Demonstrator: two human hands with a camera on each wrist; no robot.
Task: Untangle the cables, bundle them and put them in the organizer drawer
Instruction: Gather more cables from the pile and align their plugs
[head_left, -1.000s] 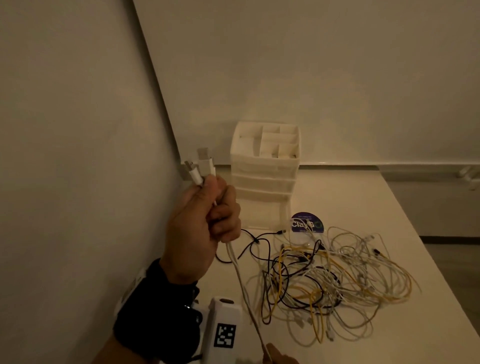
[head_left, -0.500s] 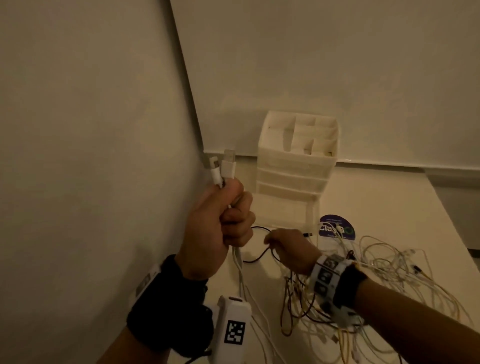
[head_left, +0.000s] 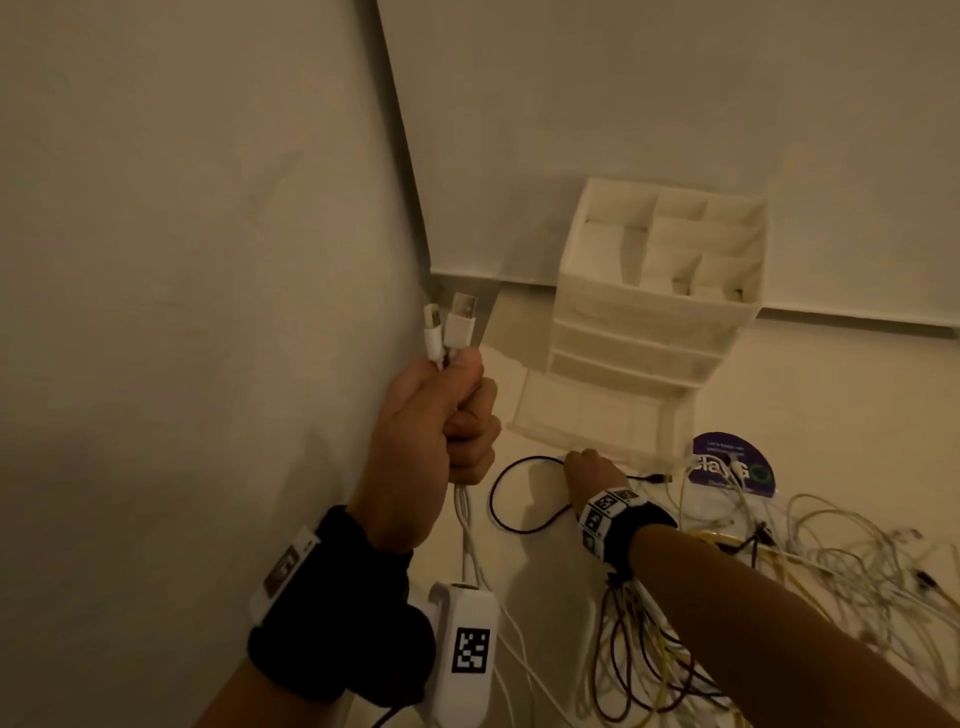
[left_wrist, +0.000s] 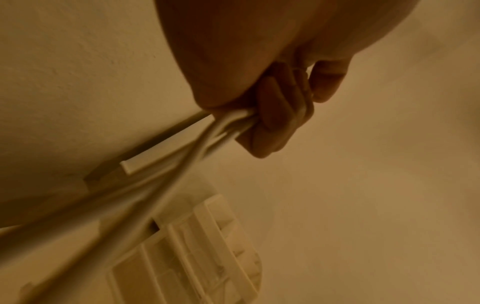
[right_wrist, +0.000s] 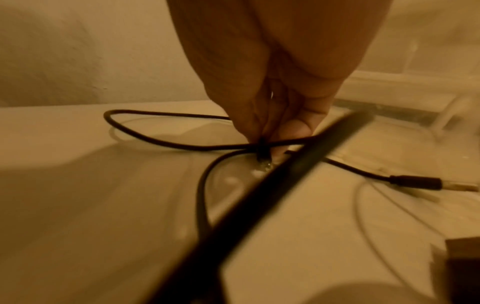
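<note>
My left hand (head_left: 447, 415) is raised near the left wall and grips a white cable (head_left: 462, 512), both of its plugs (head_left: 452, 332) sticking up out of the fist. In the left wrist view the fingers (left_wrist: 280, 115) curl round the white strands (left_wrist: 226, 125). My right hand (head_left: 589, 470) is down on the table by the organizer's open bottom drawer (head_left: 587, 415). Its fingertips (right_wrist: 262, 131) pinch a black cable (right_wrist: 155, 142) where the cable crosses itself. The white organizer (head_left: 654, 301) stands against the back wall. A tangle of white, yellow and black cables (head_left: 779, 587) lies at the right.
A purple round label (head_left: 735, 462) lies on the table beside the organizer. The black cable's plug (right_wrist: 415, 183) rests on the table right of my fingers. The wall (head_left: 182, 312) is close on the left. The table (head_left: 831, 405) is bare right of the organizer.
My right hand came in from the bottom edge and reached forward to the black cable by the drawer. My left hand kept its grip on the white cable, held up.
</note>
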